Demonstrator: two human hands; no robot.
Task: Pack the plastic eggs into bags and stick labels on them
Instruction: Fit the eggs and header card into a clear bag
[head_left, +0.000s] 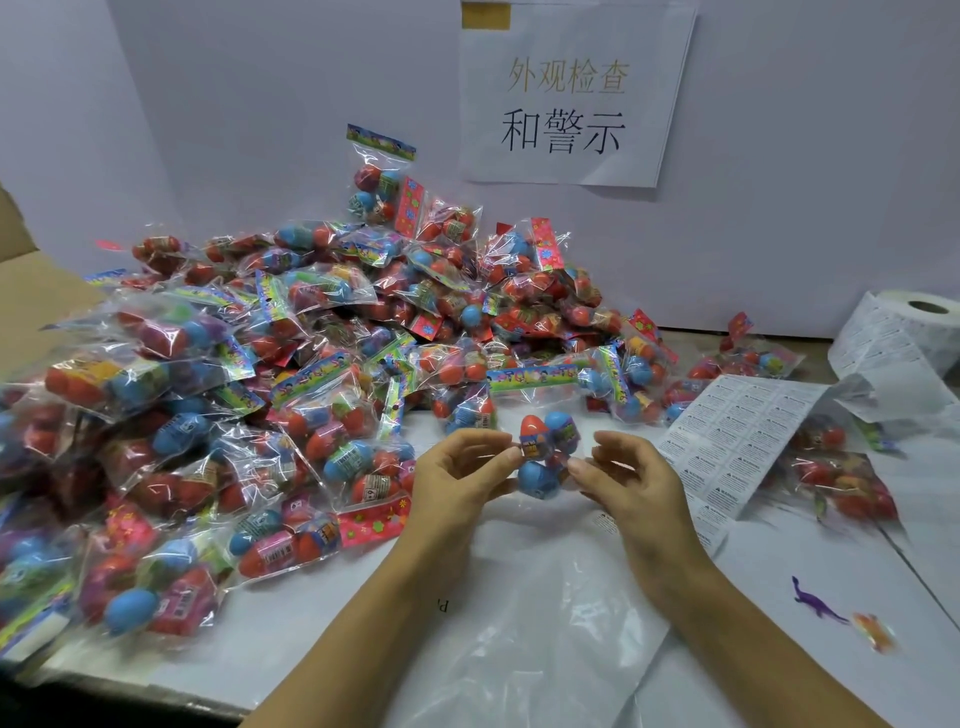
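Note:
A cluster of plastic eggs (545, 449), red and blue, is held between both hands above the white table. My left hand (460, 475) pinches the cluster from the left with thumb and fingertips. My right hand (631, 475) pinches it from the right. A clear plastic bag (535, 639) lies flat on the table just below my wrists. A sheet of white warning labels (727, 441) lies to the right of my hands. Behind and to the left rises a big pile of packed egg bags (291, 364).
A roll of label stock (904, 332) stands at the far right. More packed bags (841, 483) lie right of the label sheet. A purple toy dinosaur (815, 603) and an orange toy (875, 631) lie near the right front. A cardboard box flap (31, 301) sits far left.

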